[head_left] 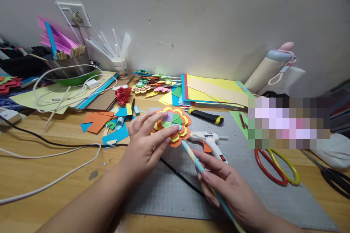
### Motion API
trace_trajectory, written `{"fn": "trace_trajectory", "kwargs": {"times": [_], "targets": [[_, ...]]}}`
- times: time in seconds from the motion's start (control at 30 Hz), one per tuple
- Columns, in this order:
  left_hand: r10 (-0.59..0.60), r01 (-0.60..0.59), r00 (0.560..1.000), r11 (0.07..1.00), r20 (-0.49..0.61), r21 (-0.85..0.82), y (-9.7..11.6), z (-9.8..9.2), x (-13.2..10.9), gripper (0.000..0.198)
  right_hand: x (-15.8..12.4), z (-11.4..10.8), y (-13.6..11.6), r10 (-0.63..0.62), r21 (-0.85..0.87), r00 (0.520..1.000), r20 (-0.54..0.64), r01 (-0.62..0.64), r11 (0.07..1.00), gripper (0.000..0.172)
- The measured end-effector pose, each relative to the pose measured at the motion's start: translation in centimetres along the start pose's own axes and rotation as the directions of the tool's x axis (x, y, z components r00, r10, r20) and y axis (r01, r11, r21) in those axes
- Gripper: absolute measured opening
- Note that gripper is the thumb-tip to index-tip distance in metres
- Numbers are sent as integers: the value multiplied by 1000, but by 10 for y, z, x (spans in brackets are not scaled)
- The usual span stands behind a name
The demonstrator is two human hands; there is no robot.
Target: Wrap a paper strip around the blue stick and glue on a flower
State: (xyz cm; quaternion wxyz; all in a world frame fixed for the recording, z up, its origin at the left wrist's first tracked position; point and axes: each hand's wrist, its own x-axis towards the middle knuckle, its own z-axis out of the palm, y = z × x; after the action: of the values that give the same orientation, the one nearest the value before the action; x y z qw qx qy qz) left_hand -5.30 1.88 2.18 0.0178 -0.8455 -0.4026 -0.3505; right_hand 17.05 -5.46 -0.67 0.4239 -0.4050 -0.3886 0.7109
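Observation:
A layered paper flower [182, 118] in orange, yellow, green and purple sits on a blue and cream striped paper stem [191, 154]. My left hand [149, 134] grips the flower head, fingers spread over its front and thumb at its lower edge. My right hand [224, 178] is closed round the stem, which slants down to the lower right. Just behind the flower and stem, a white glue gun [212, 140] lies on the grey cutting mat [175, 202]. Beyond it is a black and yellow utility knife [206, 116].
Scissors with red and yellow handles [284, 171] lie at right. Paper scraps [100, 120] and a white cable [51, 191] spread across the left. Finished paper flowers [142, 86], coloured sheets [218, 91], a cup of glue sticks [120, 67] and a bottle [269, 67] stand along the wall.

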Motion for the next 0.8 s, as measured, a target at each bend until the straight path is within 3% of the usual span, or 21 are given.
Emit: {"fn": "trace_trajectory", "kwargs": {"times": [0.4,0.57,0.63,0.7,0.8], "targets": [[-20,20,1000,1000,-7,3,3,-1,-1,37,-1,-2,0,1,-27,1000,18,0,1000,45],[-165,143,969,981,-182,-128,14,-2,-3,49,-1,-4,-15,-93,-98,978,-186,75,992,47],[-260,225,961,934,-94,-278,20,1,-4,35,0,-5,-24,-176,-169,945,-275,133,977,51],[-289,323,946,864,145,-386,27,7,-5,18,3,-9,-32,-216,-213,930,-297,156,964,54],[-159,328,887,878,433,-349,40,17,-6,9,8,-17,-48,-189,-219,936,-296,126,967,51]]}}
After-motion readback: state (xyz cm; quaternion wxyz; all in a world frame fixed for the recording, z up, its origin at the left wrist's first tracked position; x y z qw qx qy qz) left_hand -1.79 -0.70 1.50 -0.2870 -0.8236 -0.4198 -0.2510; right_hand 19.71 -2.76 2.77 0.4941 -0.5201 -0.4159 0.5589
